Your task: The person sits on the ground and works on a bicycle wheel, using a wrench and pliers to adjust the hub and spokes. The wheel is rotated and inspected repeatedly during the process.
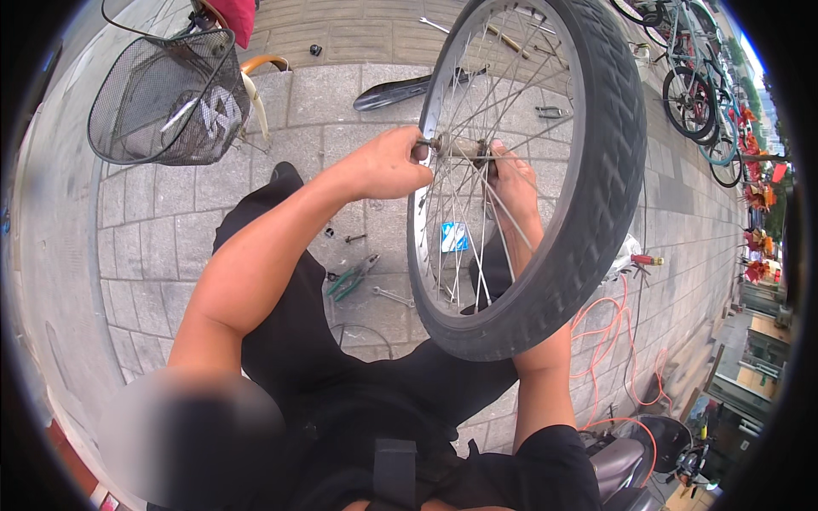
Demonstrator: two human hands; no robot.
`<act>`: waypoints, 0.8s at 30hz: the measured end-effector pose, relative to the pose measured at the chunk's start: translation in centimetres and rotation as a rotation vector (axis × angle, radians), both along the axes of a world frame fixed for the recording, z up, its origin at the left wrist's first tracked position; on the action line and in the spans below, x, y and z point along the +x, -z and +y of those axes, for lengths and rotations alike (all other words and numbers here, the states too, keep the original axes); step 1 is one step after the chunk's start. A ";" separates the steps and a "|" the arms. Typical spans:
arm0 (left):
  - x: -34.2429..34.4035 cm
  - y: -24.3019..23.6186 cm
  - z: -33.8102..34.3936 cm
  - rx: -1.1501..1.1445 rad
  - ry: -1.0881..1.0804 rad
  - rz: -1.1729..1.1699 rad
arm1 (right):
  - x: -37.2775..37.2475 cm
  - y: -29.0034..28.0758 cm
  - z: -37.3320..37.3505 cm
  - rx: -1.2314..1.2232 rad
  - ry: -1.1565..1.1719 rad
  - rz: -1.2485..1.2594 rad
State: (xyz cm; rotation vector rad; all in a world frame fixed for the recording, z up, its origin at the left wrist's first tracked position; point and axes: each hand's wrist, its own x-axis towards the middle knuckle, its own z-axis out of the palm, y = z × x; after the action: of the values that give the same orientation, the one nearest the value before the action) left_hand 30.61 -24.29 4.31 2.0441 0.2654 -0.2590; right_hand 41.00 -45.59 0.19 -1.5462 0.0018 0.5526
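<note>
A bicycle wheel (607,183) with a black knobby tyre stands tilted in front of me, raised over the paving between my legs. My left hand (385,165) is closed, its thumb and fingers pinching the axle end at the left of the hub (462,148). Seen through the spokes, my right hand (515,180) grips the hub's other end, with the thumb up beside it. Part of that hand and its forearm are hidden by spokes, rim and tyre. Below the wheel lies a small blue-and-white packet (454,238).
Pliers with green handles (354,278), a wrench (393,296) and a bolt (355,238) lie by my left leg. Farther off are a black mudguard (394,93) and grey pliers (552,111). A mesh basket (128,111) stands far left; an orange hose (590,345) coils at right.
</note>
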 end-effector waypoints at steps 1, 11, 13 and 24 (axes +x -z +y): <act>0.0 0.1 0.0 0.002 0.003 -0.002 | -0.1 -0.1 0.0 -0.002 0.014 0.022; 0.1 -0.1 -0.2 -0.039 -0.029 0.028 | -0.2 -1.4 -0.1 0.014 -0.049 0.128; 0.2 -0.4 -0.3 -0.032 -0.017 0.028 | 0.2 0.1 -0.2 0.047 -0.021 0.072; 0.3 -0.2 -0.3 -0.029 -0.024 0.037 | -0.3 -0.5 0.2 0.013 0.023 0.050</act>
State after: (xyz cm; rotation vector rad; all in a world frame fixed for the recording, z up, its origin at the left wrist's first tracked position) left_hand 30.89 -24.62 4.54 2.0076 0.3072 -0.2841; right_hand 40.70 -45.41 0.68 -1.5176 0.0542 0.5721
